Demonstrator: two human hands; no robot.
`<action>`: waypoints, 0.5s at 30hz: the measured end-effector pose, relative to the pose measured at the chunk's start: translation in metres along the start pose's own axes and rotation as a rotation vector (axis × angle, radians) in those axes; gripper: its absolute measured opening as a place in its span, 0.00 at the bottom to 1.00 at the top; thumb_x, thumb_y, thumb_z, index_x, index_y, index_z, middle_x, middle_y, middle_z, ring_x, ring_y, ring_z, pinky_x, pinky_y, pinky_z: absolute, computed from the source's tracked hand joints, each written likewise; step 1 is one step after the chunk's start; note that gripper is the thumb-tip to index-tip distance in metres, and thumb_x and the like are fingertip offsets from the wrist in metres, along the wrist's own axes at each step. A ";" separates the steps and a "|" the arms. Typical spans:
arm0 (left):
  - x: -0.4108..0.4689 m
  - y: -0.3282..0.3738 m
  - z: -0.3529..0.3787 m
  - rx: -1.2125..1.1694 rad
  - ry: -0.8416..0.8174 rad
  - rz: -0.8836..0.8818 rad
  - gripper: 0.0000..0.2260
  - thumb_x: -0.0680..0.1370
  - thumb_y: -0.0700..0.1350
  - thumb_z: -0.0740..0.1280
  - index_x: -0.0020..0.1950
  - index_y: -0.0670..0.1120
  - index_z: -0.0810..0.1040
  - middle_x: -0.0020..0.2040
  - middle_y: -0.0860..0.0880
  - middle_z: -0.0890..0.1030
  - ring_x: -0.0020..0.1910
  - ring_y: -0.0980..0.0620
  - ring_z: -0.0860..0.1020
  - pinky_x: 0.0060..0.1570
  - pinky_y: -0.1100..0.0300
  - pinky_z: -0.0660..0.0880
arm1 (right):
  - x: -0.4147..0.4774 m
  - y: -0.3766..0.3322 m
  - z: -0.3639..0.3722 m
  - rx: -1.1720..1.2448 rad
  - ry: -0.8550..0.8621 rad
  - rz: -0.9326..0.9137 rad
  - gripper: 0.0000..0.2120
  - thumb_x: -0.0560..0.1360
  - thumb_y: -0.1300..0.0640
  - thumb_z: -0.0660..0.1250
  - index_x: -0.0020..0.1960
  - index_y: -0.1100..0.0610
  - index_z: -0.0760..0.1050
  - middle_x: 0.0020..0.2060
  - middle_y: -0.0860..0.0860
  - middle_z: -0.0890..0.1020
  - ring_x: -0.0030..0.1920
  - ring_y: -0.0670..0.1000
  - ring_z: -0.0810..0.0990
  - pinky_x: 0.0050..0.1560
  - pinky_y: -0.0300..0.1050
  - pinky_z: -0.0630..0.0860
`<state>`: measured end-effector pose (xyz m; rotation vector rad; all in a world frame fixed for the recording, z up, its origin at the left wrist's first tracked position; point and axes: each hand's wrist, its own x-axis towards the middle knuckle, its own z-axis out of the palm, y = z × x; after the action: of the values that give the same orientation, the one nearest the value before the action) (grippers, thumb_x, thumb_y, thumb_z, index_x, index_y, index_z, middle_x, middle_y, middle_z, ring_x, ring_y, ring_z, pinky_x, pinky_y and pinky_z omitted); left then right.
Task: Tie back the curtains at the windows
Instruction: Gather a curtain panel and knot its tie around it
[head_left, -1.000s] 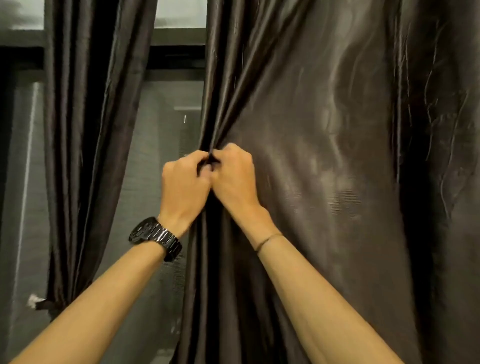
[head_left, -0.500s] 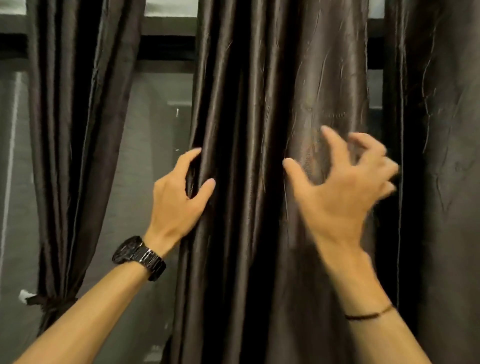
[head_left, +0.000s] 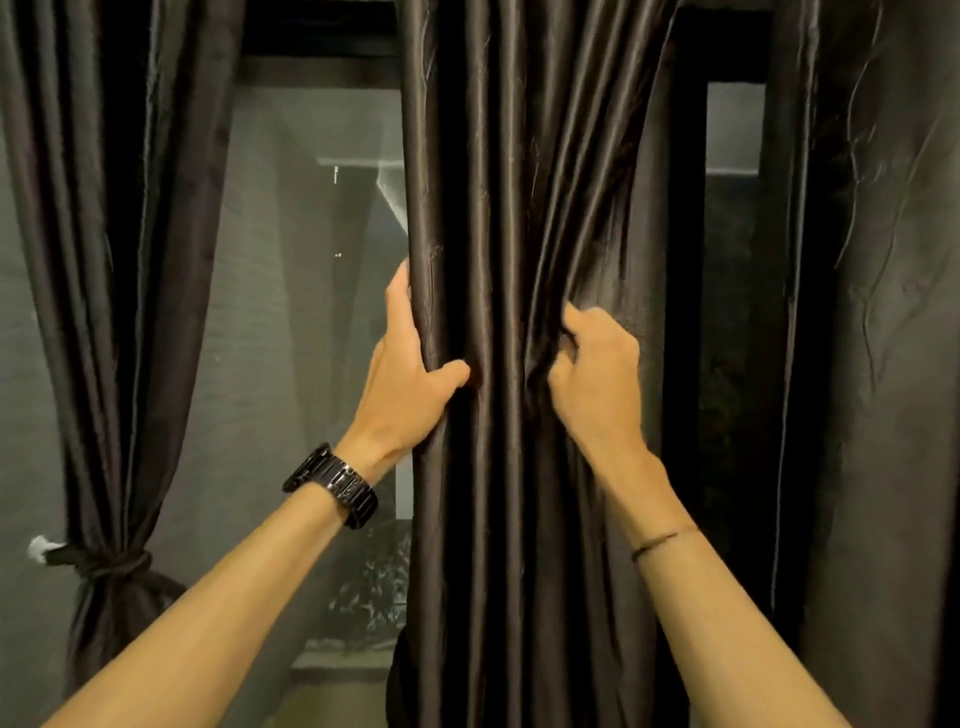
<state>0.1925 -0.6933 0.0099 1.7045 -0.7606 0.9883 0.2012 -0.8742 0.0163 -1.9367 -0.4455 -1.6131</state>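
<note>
Dark brown satin with a dull sheen fills the head view: the middle curtain (head_left: 493, 208) hangs straight down in narrow vertical folds, gathered into a column at the centre of the picture. Both hands are on it at about the same height, roughly halfway down the frame, one on each side of the column.

The left hand (head_left: 410, 384) wraps the curtain's left edge. Its fingers pass behind the cloth and are mostly hidden, with one finger lying up along the edge, and the thumb is pressed across the front folds, so the edge is clasped between thumb and fingers. A black link watch (head_left: 332, 486) sits on that wrist.

The right hand (head_left: 597, 384) is curled tight into the folds on the column's right side, knuckles towards the camera and fingertips buried in a bunch of fabric that creases and pulls towards it from above. A thin dark band (head_left: 657, 543) circles that forearm. Several folds of curtain lie between the two hands, which do not touch.

At far left, another curtain (head_left: 104, 260) is already cinched low down by a knotted tie-back (head_left: 104, 564) that runs to a small white fitting (head_left: 37, 548). Window glass (head_left: 301, 312) shows between this curtain and the middle one. A third, wrinkled curtain (head_left: 883, 364) hangs loose at far right, with a dark gap and a strip of pane between it and the held column.
</note>
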 end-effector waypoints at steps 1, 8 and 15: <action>-0.001 -0.001 -0.001 -0.014 -0.015 -0.003 0.44 0.76 0.26 0.65 0.84 0.53 0.49 0.62 0.77 0.72 0.58 0.74 0.76 0.55 0.75 0.73 | 0.006 -0.010 0.010 0.018 -0.025 -0.030 0.12 0.71 0.75 0.59 0.38 0.59 0.71 0.33 0.51 0.68 0.34 0.54 0.69 0.34 0.44 0.60; -0.011 -0.013 -0.041 -0.079 0.156 0.025 0.42 0.71 0.30 0.56 0.84 0.51 0.52 0.82 0.61 0.60 0.80 0.66 0.58 0.81 0.60 0.57 | 0.031 -0.105 0.077 0.227 -0.309 -0.351 0.09 0.64 0.67 0.57 0.38 0.67 0.76 0.36 0.60 0.77 0.41 0.65 0.78 0.39 0.55 0.73; -0.050 -0.021 -0.054 -0.063 0.033 -0.044 0.41 0.74 0.33 0.57 0.85 0.52 0.47 0.85 0.50 0.57 0.83 0.58 0.56 0.83 0.48 0.55 | -0.017 -0.082 0.066 0.296 -0.253 -0.251 0.20 0.72 0.67 0.62 0.62 0.59 0.79 0.41 0.47 0.75 0.45 0.54 0.75 0.45 0.36 0.66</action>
<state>0.1717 -0.6332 -0.0335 1.6401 -0.7221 0.9508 0.2005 -0.7674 0.0105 -1.9163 -1.0055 -1.3554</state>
